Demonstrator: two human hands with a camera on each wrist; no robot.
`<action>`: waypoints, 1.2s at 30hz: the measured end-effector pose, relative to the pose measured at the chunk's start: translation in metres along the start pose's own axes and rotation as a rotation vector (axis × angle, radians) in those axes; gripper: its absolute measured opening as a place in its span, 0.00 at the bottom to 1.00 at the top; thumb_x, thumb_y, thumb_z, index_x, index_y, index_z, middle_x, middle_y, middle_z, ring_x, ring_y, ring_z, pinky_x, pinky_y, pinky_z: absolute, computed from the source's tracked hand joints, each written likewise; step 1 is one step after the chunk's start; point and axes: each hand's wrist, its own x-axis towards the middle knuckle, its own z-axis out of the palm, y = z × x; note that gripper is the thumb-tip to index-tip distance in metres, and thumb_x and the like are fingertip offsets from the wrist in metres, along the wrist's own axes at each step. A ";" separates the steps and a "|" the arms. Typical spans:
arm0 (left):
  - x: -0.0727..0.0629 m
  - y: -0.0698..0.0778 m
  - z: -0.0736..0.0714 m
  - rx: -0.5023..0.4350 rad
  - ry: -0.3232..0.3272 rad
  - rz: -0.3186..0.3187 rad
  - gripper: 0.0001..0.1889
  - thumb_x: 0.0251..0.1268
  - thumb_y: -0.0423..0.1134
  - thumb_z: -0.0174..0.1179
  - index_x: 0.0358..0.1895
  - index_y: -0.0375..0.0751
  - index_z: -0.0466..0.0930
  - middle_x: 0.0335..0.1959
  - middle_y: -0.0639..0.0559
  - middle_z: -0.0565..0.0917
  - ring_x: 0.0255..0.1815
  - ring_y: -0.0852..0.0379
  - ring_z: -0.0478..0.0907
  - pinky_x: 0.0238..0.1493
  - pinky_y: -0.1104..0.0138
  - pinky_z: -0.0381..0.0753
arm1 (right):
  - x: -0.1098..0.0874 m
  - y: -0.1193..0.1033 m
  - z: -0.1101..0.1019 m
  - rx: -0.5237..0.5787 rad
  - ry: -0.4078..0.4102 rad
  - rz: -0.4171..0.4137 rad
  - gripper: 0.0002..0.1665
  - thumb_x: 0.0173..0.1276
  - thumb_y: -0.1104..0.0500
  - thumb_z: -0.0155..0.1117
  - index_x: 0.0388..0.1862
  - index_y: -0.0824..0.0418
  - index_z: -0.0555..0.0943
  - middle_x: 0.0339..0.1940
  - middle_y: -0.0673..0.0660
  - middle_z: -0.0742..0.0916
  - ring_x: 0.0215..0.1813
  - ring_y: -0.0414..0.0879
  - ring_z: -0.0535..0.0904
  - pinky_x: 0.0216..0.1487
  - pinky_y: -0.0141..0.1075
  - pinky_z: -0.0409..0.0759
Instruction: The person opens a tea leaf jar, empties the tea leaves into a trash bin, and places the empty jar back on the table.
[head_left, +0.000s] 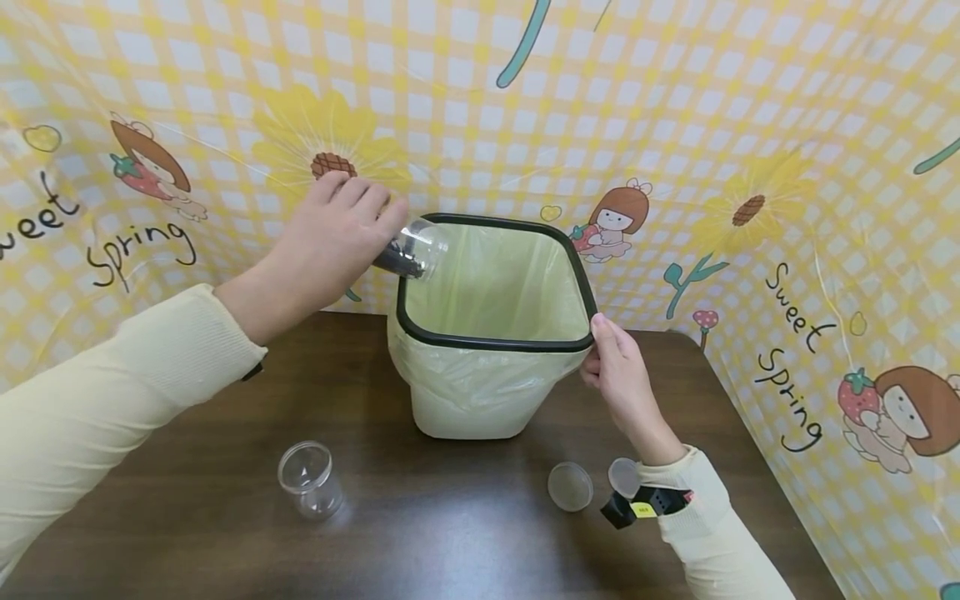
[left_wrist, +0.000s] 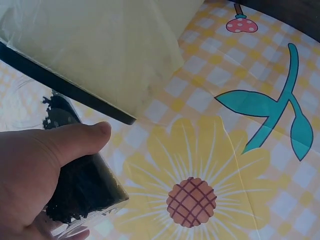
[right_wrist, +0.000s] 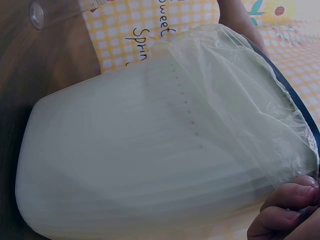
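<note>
My left hand [head_left: 337,229] grips a clear plastic jar [head_left: 429,243] holding dark, crumbly stuff. The jar is tipped on its side, its mouth over the left rim of the trash can [head_left: 468,417]. In the left wrist view the thumb lies along the jar's wall and the dark contents [left_wrist: 82,185] spread through it. A pale, translucent bag lines the can, folded out over its sides and held by a black rim [head_left: 495,342]. At the rim's front right corner, my right hand [head_left: 621,367] pinches the edge, thumb on top and fingers curled underneath.
An uncovered clear jar [head_left: 309,483] stands on the dark wooden table [head_left: 225,467] at front left. Two round translucent lids, one flat on the table [head_left: 570,487] and another lid [head_left: 624,477] beside my right wrist, are at front right. A checked, patterned cloth [head_left: 480,125] hangs behind and at both sides.
</note>
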 end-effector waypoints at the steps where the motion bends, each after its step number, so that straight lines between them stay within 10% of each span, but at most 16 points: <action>1: 0.000 0.000 0.001 0.001 0.005 0.005 0.17 0.56 0.14 0.59 0.48 0.30 0.74 0.41 0.36 0.78 0.45 0.35 0.76 0.50 0.48 0.72 | 0.000 0.000 0.000 0.001 0.001 0.002 0.23 0.85 0.50 0.42 0.27 0.59 0.63 0.13 0.44 0.62 0.16 0.35 0.54 0.22 0.27 0.54; 36: 0.006 0.001 0.003 0.145 0.050 0.084 0.20 0.57 0.16 0.59 0.51 0.37 0.76 0.44 0.39 0.80 0.49 0.39 0.75 0.65 0.44 0.68 | -0.002 -0.003 0.002 -0.005 0.009 0.011 0.23 0.86 0.51 0.42 0.27 0.58 0.63 0.14 0.45 0.62 0.17 0.36 0.54 0.22 0.28 0.54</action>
